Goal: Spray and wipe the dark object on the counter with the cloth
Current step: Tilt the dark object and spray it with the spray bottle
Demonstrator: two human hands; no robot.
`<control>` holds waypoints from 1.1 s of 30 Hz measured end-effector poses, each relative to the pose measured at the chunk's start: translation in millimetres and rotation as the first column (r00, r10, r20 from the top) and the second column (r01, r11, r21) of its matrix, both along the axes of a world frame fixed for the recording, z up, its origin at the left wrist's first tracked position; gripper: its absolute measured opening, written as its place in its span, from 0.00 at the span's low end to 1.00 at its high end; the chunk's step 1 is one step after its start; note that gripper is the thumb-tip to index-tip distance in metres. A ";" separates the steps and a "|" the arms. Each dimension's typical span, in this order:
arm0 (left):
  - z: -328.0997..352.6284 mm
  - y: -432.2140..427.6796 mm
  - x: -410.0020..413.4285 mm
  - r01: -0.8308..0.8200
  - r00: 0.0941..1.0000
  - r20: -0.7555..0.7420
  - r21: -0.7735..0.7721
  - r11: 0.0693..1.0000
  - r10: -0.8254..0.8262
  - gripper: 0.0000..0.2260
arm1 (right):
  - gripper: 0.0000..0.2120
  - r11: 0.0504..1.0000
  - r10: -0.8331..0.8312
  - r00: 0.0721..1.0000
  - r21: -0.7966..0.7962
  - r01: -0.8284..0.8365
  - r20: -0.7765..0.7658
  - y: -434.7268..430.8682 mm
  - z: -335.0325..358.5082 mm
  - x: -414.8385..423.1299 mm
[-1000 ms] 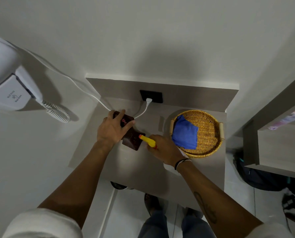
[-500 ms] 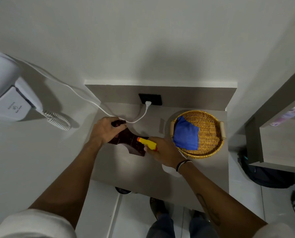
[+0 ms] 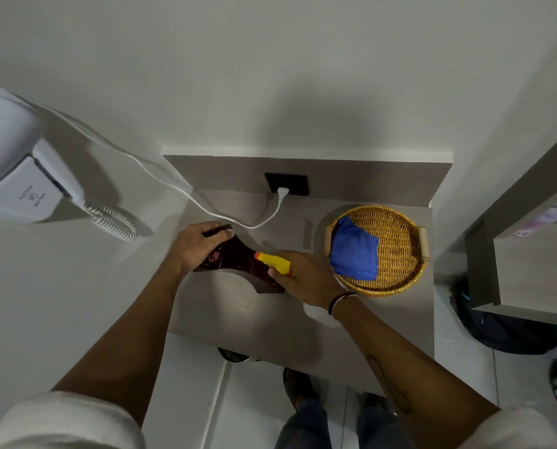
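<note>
our left hand (image 3: 199, 246) clamps the dark object (image 3: 242, 261) steady; our right hand (image 3: 306, 277) grips the spray bottle (image 3: 275, 262), aiming its nozzle; cloth (image 3: 353, 254) waits in basket (image 3: 400, 280).

A dark brown curved object (image 3: 241, 259) is lying near the counter's (image 3: 270, 325) left edge; a folded blue cloth (image 3: 353, 251) is sitting near its back right corner.

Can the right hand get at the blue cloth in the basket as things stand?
Probably not yet: the right hand is shut on the spray bottle. The blue cloth lies uncovered in the basket just beside it, so the path looks free once the bottle is put down.
</note>
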State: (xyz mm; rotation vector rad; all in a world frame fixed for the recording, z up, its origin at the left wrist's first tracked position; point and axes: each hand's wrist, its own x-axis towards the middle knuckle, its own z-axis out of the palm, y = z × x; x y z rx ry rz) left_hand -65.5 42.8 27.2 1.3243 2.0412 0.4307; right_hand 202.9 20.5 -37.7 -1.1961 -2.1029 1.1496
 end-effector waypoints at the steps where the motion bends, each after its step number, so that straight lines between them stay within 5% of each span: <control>1: 0.4 0.4 0.5 0.003 1.000 0.002 -0.001 1.000 -0.003 0.21 | 0.09 1.000 0.002 1.000 0.001 -0.002 0.006 -0.2 -0.1 0.4; 11: -1.6 2.5 2.5 -0.021 1.000 -0.018 0.019 1.000 0.021 0.18 | 0.12 1.000 0.012 1.000 -0.020 -0.012 0.004 -3.3 1.0 6.7; 19: -8.1 10.0 19.0 -0.030 0.878 -0.479 -0.016 0.999 0.019 0.31 | 0.09 0.992 -0.116 0.992 -0.061 0.113 -0.053 -4.6 -5.4 20.2; 25: 0.7 8.4 19.5 -0.116 0.933 -0.358 -0.244 0.963 0.022 0.41 | 0.09 0.994 -0.100 0.995 -0.045 0.100 -0.018 -3.3 -11.0 18.6; 33: 14.4 -8.7 11.9 0.320 0.885 -0.267 -0.245 0.915 -0.381 0.53 | 0.07 0.999 -0.033 0.999 -0.043 0.033 -0.016 -8.6 -20.0 9.7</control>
